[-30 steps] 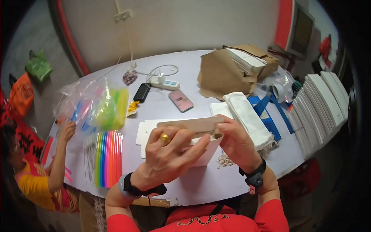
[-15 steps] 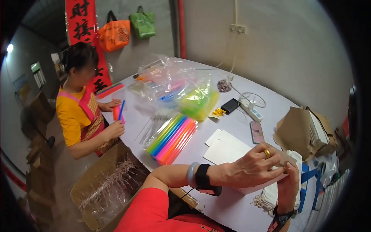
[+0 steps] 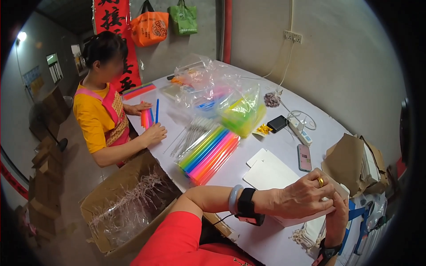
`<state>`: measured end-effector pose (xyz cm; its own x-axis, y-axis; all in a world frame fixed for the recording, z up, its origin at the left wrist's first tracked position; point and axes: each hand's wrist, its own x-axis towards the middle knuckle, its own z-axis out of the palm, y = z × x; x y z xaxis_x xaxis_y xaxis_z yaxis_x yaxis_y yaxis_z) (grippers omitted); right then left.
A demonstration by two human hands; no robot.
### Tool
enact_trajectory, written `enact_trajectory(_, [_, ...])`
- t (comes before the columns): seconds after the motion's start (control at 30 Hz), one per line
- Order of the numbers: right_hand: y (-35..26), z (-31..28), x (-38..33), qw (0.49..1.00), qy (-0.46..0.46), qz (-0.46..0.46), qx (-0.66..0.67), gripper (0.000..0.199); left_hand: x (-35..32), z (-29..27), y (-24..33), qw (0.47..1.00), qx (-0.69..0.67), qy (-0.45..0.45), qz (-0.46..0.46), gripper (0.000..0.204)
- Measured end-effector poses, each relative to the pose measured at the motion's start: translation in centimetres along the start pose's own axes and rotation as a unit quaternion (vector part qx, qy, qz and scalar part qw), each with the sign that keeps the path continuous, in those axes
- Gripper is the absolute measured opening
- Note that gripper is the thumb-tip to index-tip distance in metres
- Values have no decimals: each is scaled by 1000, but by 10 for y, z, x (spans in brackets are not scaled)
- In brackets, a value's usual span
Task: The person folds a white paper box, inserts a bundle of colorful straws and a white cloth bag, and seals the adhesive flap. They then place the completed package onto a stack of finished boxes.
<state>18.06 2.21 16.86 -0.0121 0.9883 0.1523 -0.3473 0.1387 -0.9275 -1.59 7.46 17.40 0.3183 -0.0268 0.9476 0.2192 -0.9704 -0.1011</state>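
My left hand (image 3: pixel 306 195), with a gold ring, has its fingers bent and closed on the upper edge of a white cardboard box (image 3: pixel 290 220), held tilted above the table. My right hand (image 3: pixel 338 217) meets it at the box's right side, fingers curled in at the same edge. The fingertips and the box's inside are largely hidden. Just beyond my left hand lie white flat cards (image 3: pixel 270 170). Beneath my right hand is a pile of white cloth pouches with cords (image 3: pixel 308 232).
Across the white table (image 3: pixel 328 119) are packed coloured straws (image 3: pixel 211 155), clear plastic bags (image 3: pixel 239 104), a pink phone (image 3: pixel 304 157) and a power strip (image 3: pixel 301 132). A co-worker (image 3: pixel 104 102) handles coloured straws at the left. An open carton (image 3: pixel 133 208) stands beside me; brown paper wrapping (image 3: pixel 348 157) sits right.
The view has shifted, so the scene sits further right and lower at left. Both my hands stay on the box, the right one now closer to the left. The co-worker's blue straw is more upright.
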Motion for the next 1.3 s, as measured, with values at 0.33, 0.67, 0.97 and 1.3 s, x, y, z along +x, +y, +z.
enact_trajectory(0.33, [-4,13,-1,997,-37,-18,-69,32,-7,-70,-29,995,-26,-91,-41,18])
enact_trajectory(0.67, [-18,27,3,988,-39,25,-150,17,-1,-67,-26,982,-99,-79,-142,23])
enact_trajectory(0.97, [-31,15,6,989,-52,49,-126,18,2,-38,-22,982,-73,-111,-135,22])
enact_trajectory(1.3, [-15,17,-1,989,-42,-18,-141,29,-32,-14,-19,987,-62,64,-132,30])
